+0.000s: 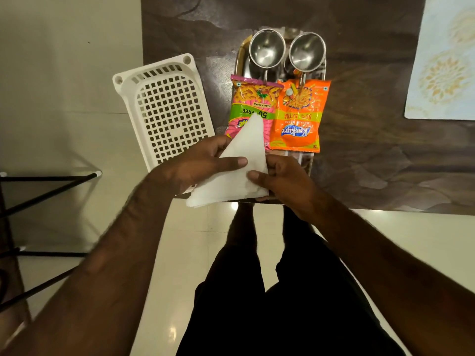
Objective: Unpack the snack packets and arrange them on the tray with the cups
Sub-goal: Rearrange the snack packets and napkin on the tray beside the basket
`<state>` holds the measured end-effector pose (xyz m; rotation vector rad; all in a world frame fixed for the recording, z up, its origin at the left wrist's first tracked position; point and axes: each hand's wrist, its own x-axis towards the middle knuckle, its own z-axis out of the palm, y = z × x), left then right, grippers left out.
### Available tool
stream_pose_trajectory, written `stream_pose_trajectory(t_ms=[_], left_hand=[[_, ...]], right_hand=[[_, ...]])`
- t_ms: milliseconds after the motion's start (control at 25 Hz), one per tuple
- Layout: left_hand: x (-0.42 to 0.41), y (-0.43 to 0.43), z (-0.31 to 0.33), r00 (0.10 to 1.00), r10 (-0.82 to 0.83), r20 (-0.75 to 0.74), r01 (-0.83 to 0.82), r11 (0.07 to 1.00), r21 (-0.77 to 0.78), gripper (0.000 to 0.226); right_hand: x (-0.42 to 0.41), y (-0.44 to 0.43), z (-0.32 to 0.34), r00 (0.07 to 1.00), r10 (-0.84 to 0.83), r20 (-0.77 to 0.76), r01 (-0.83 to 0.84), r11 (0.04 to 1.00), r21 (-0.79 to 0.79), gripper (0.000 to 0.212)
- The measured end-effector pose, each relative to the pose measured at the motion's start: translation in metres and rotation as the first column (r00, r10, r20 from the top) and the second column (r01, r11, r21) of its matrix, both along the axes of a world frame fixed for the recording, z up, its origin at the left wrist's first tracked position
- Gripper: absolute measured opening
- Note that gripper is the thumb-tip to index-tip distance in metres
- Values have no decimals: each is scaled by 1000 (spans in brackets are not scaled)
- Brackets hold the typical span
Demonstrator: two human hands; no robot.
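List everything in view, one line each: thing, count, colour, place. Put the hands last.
table: one, dark brown, under everything
steel tray: one, silver, table centre
steel cups: two, silver, side by side at the tray's far end
pink-green snack packet: one, on the tray, left of the orange one
orange snack packet: one, on the tray, right side
white basket: one, left of the tray, overhanging the table's left edge
placemat: one, pale blue with floral print, far right
black frame: one, on the floor at left
white napkin: one, folded, held over the tray's near end
left hand: pinches the napkin
right hand: pinches the napkin
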<state>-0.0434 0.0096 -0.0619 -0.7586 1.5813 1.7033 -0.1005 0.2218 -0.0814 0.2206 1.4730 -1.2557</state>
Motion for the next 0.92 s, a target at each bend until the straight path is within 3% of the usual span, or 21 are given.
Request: stream_pose_trajectory(t_ms=[80,160,400,600,920], left_hand=[[7,0,0,993,-102,63,97,992,82,36],[15,4,-2,970,-203,135,196,979,60,30],[20,31,-10,993,17,118,8,978,-210,25],[21,48,-15,973,226,51,-196,920,-339,36],[12,53,-25,981,187,41,-149,878,-454,39]], right_hand=[[5,12,-4,999,-44,16,43,997,56,32],[12,24,-6,995,-98,35,94,989,118,34],[32,59,-12,963,-222,156,166,937,308,34],[32,62,-15,944,-315,93,264,896,357,30],[8,52,-24,955,-293,39,249,869,427,17]])
